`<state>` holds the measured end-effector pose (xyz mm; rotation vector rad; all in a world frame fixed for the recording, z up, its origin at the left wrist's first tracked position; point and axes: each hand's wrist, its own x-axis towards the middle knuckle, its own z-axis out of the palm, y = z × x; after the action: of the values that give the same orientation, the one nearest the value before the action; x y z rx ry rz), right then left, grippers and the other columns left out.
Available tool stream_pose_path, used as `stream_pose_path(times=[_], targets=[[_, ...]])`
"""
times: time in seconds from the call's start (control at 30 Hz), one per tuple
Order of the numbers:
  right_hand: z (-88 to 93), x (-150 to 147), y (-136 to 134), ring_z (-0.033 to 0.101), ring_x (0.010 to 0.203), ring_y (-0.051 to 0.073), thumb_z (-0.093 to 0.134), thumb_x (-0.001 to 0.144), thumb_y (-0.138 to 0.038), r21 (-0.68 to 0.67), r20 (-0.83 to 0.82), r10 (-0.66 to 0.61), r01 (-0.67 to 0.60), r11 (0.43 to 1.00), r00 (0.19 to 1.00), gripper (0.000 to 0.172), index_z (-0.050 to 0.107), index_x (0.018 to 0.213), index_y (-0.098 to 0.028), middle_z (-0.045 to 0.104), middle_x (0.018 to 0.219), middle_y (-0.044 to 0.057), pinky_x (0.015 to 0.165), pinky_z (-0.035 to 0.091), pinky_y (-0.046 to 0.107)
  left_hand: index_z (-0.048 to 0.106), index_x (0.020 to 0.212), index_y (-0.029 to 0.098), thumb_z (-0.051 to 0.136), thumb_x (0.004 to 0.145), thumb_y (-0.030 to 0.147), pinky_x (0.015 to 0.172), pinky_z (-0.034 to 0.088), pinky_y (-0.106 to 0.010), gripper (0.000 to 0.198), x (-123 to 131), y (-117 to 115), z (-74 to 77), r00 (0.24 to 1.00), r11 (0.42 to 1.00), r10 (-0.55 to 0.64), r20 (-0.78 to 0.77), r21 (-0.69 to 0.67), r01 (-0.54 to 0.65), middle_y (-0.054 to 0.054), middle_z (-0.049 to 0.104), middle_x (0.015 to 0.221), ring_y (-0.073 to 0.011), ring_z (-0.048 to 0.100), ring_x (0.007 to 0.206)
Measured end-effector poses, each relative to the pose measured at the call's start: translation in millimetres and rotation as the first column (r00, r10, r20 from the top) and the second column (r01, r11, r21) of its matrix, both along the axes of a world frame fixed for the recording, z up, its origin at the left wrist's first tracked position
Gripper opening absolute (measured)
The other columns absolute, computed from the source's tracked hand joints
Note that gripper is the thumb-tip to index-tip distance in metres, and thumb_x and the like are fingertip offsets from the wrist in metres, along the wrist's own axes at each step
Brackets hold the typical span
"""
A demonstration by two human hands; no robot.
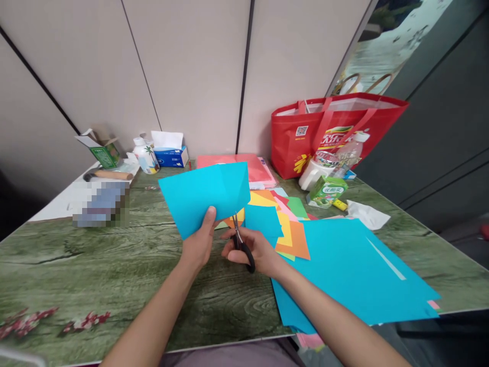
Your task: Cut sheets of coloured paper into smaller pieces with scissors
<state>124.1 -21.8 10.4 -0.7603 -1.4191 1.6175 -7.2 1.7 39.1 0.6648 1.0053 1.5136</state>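
My left hand (199, 242) grips the lower edge of a blue sheet of paper (202, 193), thumb on the near face, and holds it up above the table. In my right hand (254, 250) is a pair of scissors (239, 237) with black handles, fingers through the loops. The blades point up at the sheet's lower right edge; whether they are parted I cannot tell. Just behind the scissors lie loose pieces of coloured paper (300, 239) in orange, yellow, green and blue. Under my right forearm spreads a stack of large blue sheets (344, 270), with a thin pale strip (385, 259) on top.
A red shopping bag (290, 137) stands at the back right, with a white mug (313, 173), a clear bottle (351, 153) and a green carton (326, 192) before it. Pink paper (260, 171), a tissue box (171, 157) and a wooden-handled tool (112, 175) lie further left.
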Motion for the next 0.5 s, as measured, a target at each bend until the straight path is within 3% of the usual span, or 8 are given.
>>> stream_pose_path(times=[0.2, 0.37, 0.5], targets=[[4.2, 0.5, -1.4, 0.05, 0.061, 0.012, 0.07, 0.066, -0.039, -0.021, -0.009, 0.007, -0.007, 1.0, 1.0, 0.038, 0.054, 0.095, -0.02, 0.059, 0.07, -0.001, 0.055, 0.036, 0.023, 0.062, 0.102, 0.018, 0.07, 0.062, 0.043, 0.082, 0.05, -0.041, 0.048, 0.5, -1.6, -7.2, 0.994, 0.995, -0.095, -0.046, -0.038, 0.093, -0.009, 0.065, 0.107, -0.0291, 0.063, 0.093], [7.5, -0.3, -2.4, 0.047, 0.057, 0.01, 0.07, 0.066, -0.04, -0.016, -0.012, -0.005, 0.005, 1.0, 1.0, 0.037, 0.055, 0.093, -0.02, 0.057, 0.069, -0.002, 0.052, 0.032, 0.022, 0.059, 0.108, 0.016, 0.069, 0.062, 0.044, 0.078, 0.051, -0.039, 0.055, 1.8, -1.2, -8.9, 0.991, 0.992, -0.124, -0.052, -0.02, 0.123, -0.01, 0.065, 0.109, -0.0278, 0.064, 0.089], [8.4, -1.2, -2.6, 0.046, 0.056, 0.01, 0.069, 0.066, -0.042, -0.006, -0.005, -0.031, 0.031, 1.0, 1.0, 0.037, 0.056, 0.092, -0.02, 0.056, 0.067, -0.002, 0.05, 0.032, 0.022, 0.061, 0.102, 0.014, 0.068, 0.063, 0.046, 0.077, 0.051, -0.038, 0.051, 1.5, -1.0, -10.3, 0.987, 0.99, -0.138, -0.085, -0.042, 0.135, -0.011, 0.067, 0.104, -0.0281, 0.065, 0.088]])
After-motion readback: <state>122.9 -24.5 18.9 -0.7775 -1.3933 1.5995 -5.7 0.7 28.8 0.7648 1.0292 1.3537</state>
